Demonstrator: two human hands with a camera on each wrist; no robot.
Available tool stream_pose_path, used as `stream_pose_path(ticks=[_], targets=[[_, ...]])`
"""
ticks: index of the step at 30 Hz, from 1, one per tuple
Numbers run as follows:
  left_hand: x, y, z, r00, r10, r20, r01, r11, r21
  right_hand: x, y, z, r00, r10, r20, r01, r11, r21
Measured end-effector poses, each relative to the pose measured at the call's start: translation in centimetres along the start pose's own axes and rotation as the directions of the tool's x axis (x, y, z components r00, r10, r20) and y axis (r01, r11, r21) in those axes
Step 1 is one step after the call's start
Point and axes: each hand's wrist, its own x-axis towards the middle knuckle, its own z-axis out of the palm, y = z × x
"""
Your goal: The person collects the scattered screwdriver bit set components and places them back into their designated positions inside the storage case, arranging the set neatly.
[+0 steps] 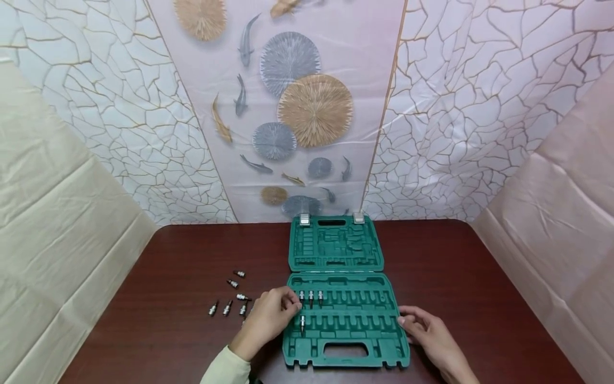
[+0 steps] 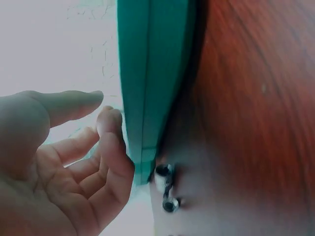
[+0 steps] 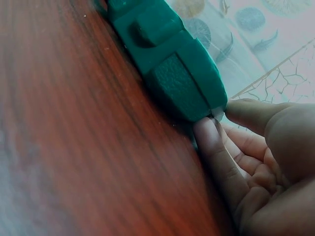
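Observation:
A green plastic socket case lies unfolded on the table, its lid toward the wall. Three bit sockets stand in the upper row of slots, and another bit socket sits in the row below. My left hand reaches over the case's left edge, fingertips near the leftmost upper socket. In the left wrist view its thumb and bent fingers are apart, with nothing seen between them. My right hand holds the case's right edge between thumb and fingers.
Several loose bit sockets lie scattered on the dark red table to the left of the case. Just beside the case's side wall, the left wrist view has two bit sockets. A patterned cloth wall rises behind the table.

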Motion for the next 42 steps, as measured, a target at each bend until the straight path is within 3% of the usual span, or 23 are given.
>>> stream_pose_path(ticks=[5,11,21,27,31,35,39,42], targets=[[-0.2,-0.5,-1.3,0.995,-0.004,-0.096,0.01,0.998,0.06,-0.1,0.0,0.0,1.0,0.003,-0.013,-0.003,1.0,0.004],[-0.7,-1.5,-2.8,0.977,-0.088,-0.195,0.128,0.971,0.204,-0.1,0.0,0.0,1.0,0.001,-0.011,-0.001,1.0,-0.003],[-1.2,-3.0,-4.8,0.929,-0.22,-0.297,0.332,0.85,0.409,-0.1,0.0,0.1,1.0,0.007,-0.024,-0.008,1.0,-0.02],[-1.1,-4.0,-5.3,0.898,-0.264,-0.351,0.412,0.784,0.465,-0.1,0.0,0.1,1.0,-0.004,-0.025,0.004,1.0,-0.02],[-1.0,-4.6,-5.2,0.893,-0.27,-0.36,0.424,0.774,0.47,0.0,0.0,0.1,1.0,-0.002,-0.028,0.001,1.0,-0.022],[-0.9,-4.8,-4.9,0.893,-0.245,-0.378,0.413,0.781,0.468,-0.1,0.0,0.0,1.0,-0.003,-0.025,0.003,1.0,-0.022],[-0.8,-5.1,-4.8,0.892,-0.219,-0.394,0.396,0.8,0.452,-0.1,0.0,0.0,1.0,-0.001,-0.026,0.001,1.0,-0.02],[-0.8,-5.5,-4.9,0.893,-0.189,-0.408,0.368,0.829,0.421,-0.2,-0.1,0.1,1.0,0.0,-0.027,-0.001,1.0,-0.02]])
